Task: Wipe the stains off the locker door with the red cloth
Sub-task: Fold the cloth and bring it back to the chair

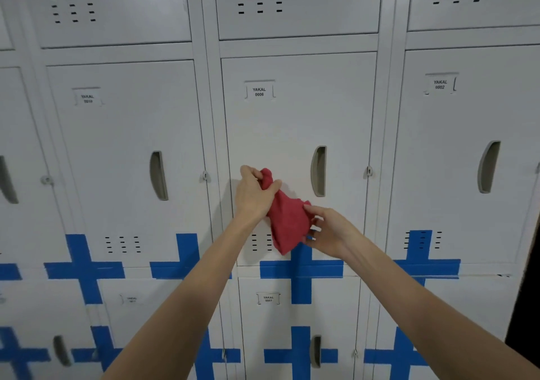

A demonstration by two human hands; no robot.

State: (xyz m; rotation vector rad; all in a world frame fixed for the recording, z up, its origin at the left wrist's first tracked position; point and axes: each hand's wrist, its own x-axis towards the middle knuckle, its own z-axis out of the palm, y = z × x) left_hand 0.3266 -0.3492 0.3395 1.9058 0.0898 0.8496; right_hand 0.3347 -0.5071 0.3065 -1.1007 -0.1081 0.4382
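Note:
A red cloth [287, 223] hangs bunched in front of the pale grey locker door [292, 128] labelled YAKAL 0006, in the head view. My left hand [252, 195] grips the cloth's top end, fingers closed around it. My right hand [328, 232] pinches the cloth's right edge lower down, fingers partly spread. Both hands are over the lower middle of the door, left of its recessed handle [319, 171]. A faint yellowish discolouration shows on the door above the hands. The cloth covers part of the door's vent slots.
Matching locker doors surround it, left [122, 146], right [455, 152], above and below. Blue tape crosses [302, 268] mark the seams between the rows. Small hasps stick out beside each door. A dark gap shows at the far right edge.

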